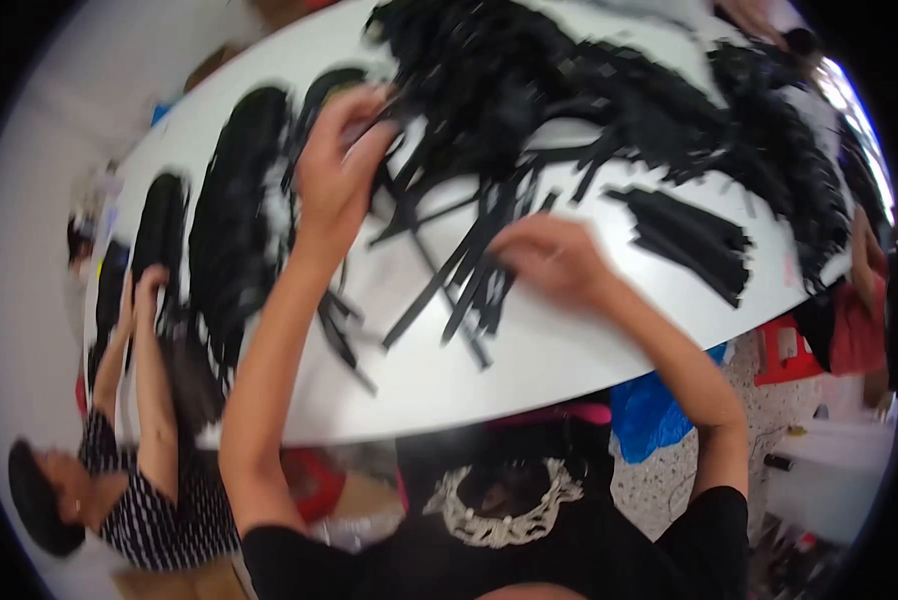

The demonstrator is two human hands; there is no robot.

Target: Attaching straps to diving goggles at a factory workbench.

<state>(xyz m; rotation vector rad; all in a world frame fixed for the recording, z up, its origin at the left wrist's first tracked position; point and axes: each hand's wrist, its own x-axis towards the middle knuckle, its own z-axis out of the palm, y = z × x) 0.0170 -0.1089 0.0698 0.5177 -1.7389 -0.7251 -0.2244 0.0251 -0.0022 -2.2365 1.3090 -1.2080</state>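
In the head view, the left arm reaches steeply up and away, its hand (pixel 341 155) bent inward at the edge of a large black pile (pixel 479 90). Thumb and fingers curl toward each other near dark material; blur hides whether they pinch it. The right forearm slants up and leftward; the right hand (pixel 559 258) lies palm down, fingers bent and bunched at the loose black strips (pixel 474 255), but I cannot tell whether they grip any.

The white table (pixel 569 335) curves along its near edge, below both hands, with bare surface between that edge and the strips. A flat black bundle (pixel 684 242) bounds the right side; long black rows (pixel 239 190) bound the left.

The loose strips lie between the 2 hands, several crossing. Most long axes run from upper right to lower left, ends toward the near edge; at least 1 slants toward lower right.
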